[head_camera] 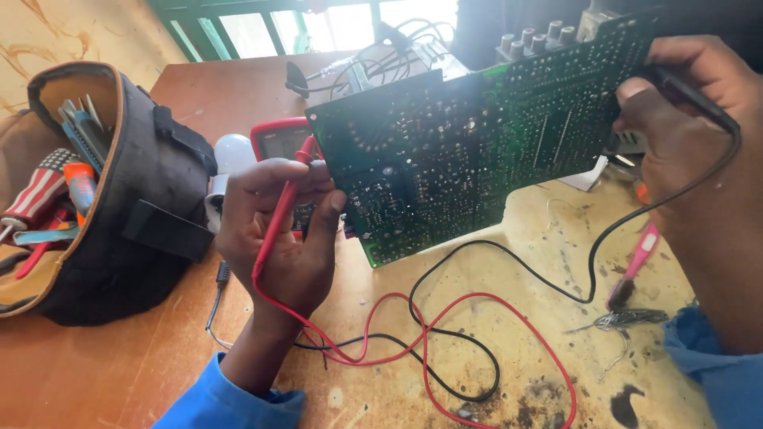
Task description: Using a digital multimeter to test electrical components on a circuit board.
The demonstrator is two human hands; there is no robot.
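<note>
Pinching a red probe in left hand fingers and a black probe in the right hand, a technician steadies tips on the tilted green circuit board; firm contact matters.

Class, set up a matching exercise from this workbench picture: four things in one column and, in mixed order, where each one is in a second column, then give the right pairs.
Things:
1. red probe
2. black probe
3. tool bag
4. pink-handled brush

Places:
A. lying on the table, right of the circuit board
B. in the left hand
C. at the left edge of the table
D. in the right hand

Pairs: 1-B, 2-D, 3-C, 4-A
</note>
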